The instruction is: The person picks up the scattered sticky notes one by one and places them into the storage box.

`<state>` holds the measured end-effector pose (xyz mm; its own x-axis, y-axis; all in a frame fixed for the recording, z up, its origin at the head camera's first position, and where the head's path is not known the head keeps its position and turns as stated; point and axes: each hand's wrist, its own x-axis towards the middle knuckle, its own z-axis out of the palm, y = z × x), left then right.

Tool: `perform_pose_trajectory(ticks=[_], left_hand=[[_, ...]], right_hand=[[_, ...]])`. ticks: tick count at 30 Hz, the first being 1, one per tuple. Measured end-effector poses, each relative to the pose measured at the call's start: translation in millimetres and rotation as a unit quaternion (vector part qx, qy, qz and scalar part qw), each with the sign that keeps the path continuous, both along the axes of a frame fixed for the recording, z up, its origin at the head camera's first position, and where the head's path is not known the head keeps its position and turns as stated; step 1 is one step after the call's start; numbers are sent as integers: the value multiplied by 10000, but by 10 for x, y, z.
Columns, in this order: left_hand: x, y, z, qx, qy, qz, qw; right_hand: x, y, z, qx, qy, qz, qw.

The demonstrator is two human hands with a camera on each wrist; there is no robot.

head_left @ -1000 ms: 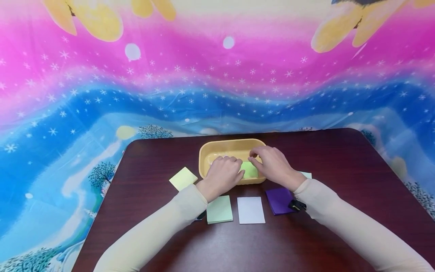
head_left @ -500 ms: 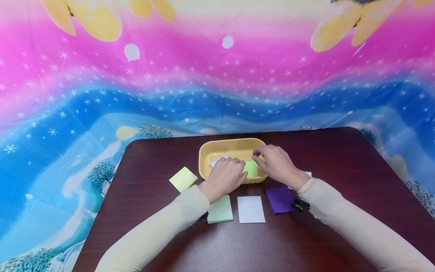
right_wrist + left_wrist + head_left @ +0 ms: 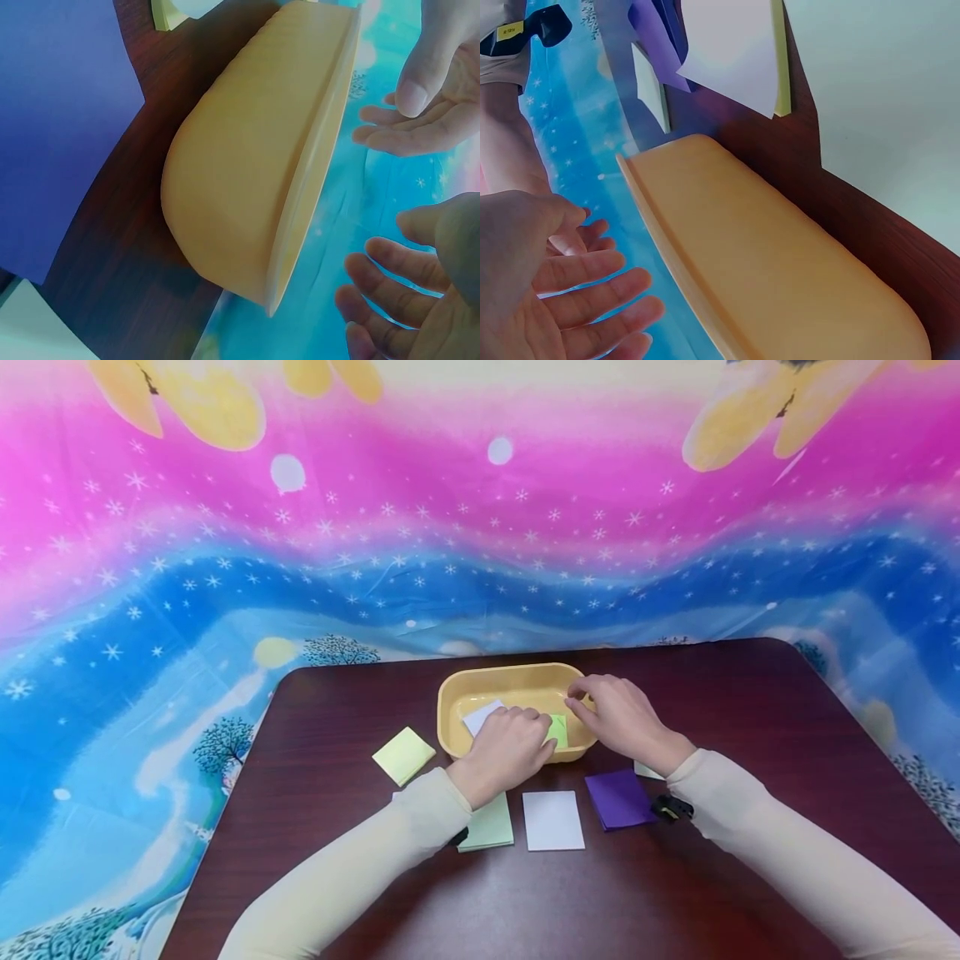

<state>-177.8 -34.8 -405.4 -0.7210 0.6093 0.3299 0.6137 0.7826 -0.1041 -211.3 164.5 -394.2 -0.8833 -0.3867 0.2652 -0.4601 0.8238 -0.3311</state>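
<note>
A yellow plastic basin (image 3: pixel 517 669) stands at the table's far side, with a white sticky note (image 3: pixel 482 717) and a bright green sticky note (image 3: pixel 558 731) inside. Over its near rim hovers my left hand (image 3: pixel 506 750), partly covering the green note. My right hand (image 3: pixel 626 717) is above the basin's right end. In the left wrist view, the left hand (image 3: pixel 577 300) has loosely spread fingers and holds nothing. The right wrist view shows the right hand (image 3: pixel 420 292) with relaxed, slightly bent fingers around nothing, above the basin's side (image 3: pixel 232 157).
On the dark wooden table (image 3: pixel 360 893) lie a pale yellow sticky-note pad (image 3: pixel 403 755), a light green pad (image 3: pixel 491 822), a white pad (image 3: pixel 553 821) and a purple pad (image 3: pixel 618 799). My right wrist partly hides a pale pad (image 3: pixel 648 769). A patterned cloth (image 3: pixel 450 593) hangs behind.
Both hands have shifted to the right over the basin. The white note inside it has come into sight, while the left hand now covers more of the green one.
</note>
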Motion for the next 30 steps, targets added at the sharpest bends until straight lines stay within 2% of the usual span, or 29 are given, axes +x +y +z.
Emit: perform_pose_trajectory(ticks=[30], left_hand=[[78, 125, -53, -84, 96, -231, 9997]], right_hand=[[22, 302, -119, -68, -78, -339, 9994]])
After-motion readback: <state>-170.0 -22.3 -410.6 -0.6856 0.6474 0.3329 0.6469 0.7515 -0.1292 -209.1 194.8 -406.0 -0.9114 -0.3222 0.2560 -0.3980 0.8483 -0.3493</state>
